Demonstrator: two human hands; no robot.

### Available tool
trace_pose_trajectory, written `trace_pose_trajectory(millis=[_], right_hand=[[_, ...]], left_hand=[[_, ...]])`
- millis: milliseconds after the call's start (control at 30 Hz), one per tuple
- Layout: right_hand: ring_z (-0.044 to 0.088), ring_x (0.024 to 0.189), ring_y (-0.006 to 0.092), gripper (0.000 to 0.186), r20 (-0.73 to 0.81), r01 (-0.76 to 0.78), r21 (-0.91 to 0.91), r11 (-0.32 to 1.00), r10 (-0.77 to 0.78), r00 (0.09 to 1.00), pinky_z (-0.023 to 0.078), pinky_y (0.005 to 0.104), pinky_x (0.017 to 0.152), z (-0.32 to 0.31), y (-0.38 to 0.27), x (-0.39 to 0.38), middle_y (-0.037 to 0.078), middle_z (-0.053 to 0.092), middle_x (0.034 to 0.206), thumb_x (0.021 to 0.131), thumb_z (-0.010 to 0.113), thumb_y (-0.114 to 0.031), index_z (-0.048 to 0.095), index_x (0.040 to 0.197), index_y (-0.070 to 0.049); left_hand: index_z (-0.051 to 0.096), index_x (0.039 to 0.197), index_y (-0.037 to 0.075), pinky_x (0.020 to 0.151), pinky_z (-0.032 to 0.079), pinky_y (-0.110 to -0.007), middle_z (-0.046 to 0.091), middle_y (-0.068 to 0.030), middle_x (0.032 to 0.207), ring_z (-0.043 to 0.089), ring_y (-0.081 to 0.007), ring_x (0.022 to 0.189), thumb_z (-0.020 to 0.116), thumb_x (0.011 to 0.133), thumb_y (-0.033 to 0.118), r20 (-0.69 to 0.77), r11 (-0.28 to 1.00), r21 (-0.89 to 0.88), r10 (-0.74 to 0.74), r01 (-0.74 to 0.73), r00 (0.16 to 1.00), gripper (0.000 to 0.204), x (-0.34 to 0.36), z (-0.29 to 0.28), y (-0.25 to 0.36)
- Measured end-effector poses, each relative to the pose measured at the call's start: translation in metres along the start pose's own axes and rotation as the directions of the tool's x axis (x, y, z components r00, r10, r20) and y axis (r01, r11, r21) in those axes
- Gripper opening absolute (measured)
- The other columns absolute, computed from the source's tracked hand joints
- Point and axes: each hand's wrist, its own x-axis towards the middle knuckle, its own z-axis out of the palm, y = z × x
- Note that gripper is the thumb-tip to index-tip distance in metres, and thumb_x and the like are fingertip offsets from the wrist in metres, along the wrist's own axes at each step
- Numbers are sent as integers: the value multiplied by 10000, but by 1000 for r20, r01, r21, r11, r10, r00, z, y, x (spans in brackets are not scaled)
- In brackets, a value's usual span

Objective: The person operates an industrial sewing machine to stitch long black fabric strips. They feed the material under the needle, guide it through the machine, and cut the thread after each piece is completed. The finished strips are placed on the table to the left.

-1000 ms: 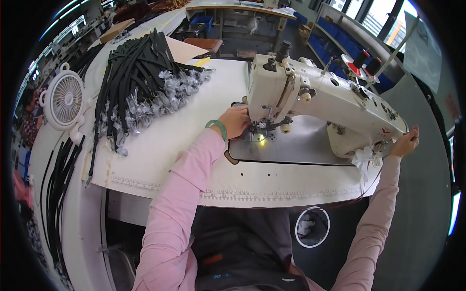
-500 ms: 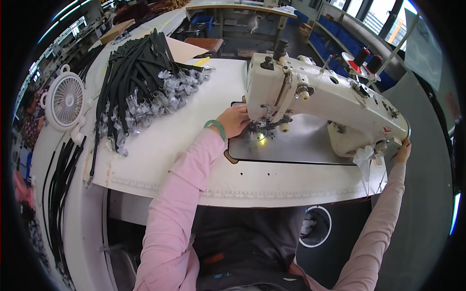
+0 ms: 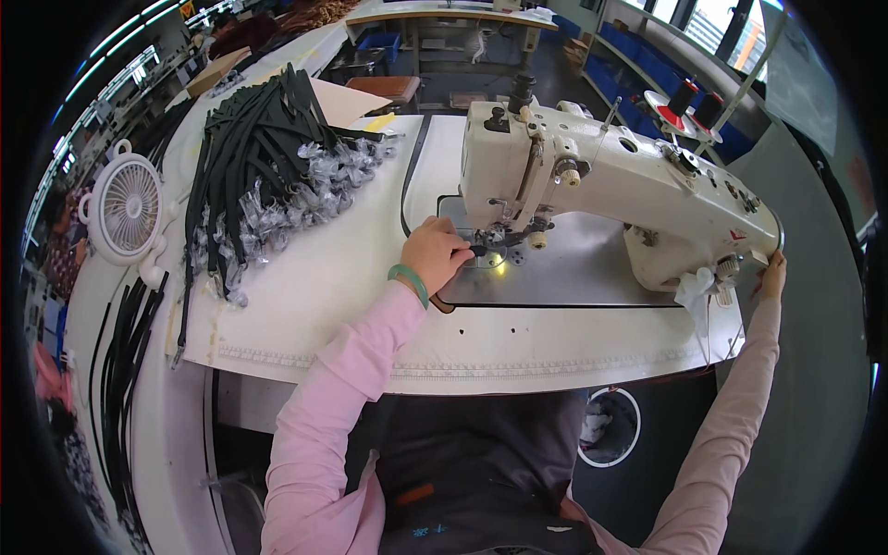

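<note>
A white sewing machine [image 3: 592, 153] stands on the table, its small light shining on the metal plate [image 3: 573, 273] beneath the needle. My left hand [image 3: 435, 254] is closed in a pinch on a black strap [image 3: 408, 180] just left of the needle area. One end of the strap reaches toward the presser foot; the rest curves away behind the hand to the table's far edge. At the machine's right end, my right hand [image 3: 773, 276] grips the handwheel [image 3: 779, 231], most of which the machine body hides.
On the left lies a pile of black straps [image 3: 264, 129] with clear plastic-wrapped ends [image 3: 319, 185]. A white fan [image 3: 129, 202] stands at the table's left edge, above more black strips [image 3: 125, 361]. Thread cones [image 3: 683, 97] are behind the machine. A white-rimmed bin [image 3: 612, 430] sits below.
My left hand has come nearer to me, from beside the machine head to in front of the needle area. The strap's long curve now shows behind it. My right hand stays at the handwheel.
</note>
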Motion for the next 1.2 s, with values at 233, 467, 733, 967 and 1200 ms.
trace_pose_trajectory(millis=[233,467,733,967,1200], right_hand=[[526,965,190,413,0,-26,544,839,31,1000,467,330,816,42,16,-56,102,493,1122,932,349,-394,368,1205,-84],[527,982,203,479,-126,85,185,979,-62,990,430,303,819,8,-6,-12,128,513,1124,928,366,-396,421,1182,6],[527,946,186,493,-85,-10,201,980,28,996,421,309,815,27,4,-29,113,552,1061,921,374,-410,484,1143,17],[501,1017,208,556,-116,41,125,991,-27,993,394,304,858,14,0,-6,121,519,1129,909,370,-454,438,1187,24],[506,1008,216,531,-72,-26,156,987,38,997,395,308,855,8,9,-20,117,525,1120,918,365,-426,445,1176,33]], left_hand=[[691,736,104,665,442,-333,551,-25,746,514,-211,789,681,691,210,14,1000,-3,-24,24,1000,115,2,1,-1],[689,711,109,672,447,-342,563,-27,755,514,-222,786,683,680,190,8,1000,-8,-12,12,1000,86,1,3,-1],[688,709,112,682,447,-344,567,-31,760,514,-229,788,683,676,182,-5,1000,26,-11,11,1000,77,0,1,-4],[691,720,114,691,445,-350,572,-34,773,515,-232,798,677,679,194,-2,999,40,-5,5,1000,90,2,3,-6],[693,727,117,704,445,-350,576,-35,783,516,-234,809,674,684,202,7,1000,11,-18,18,1000,97,6,7,-6]])
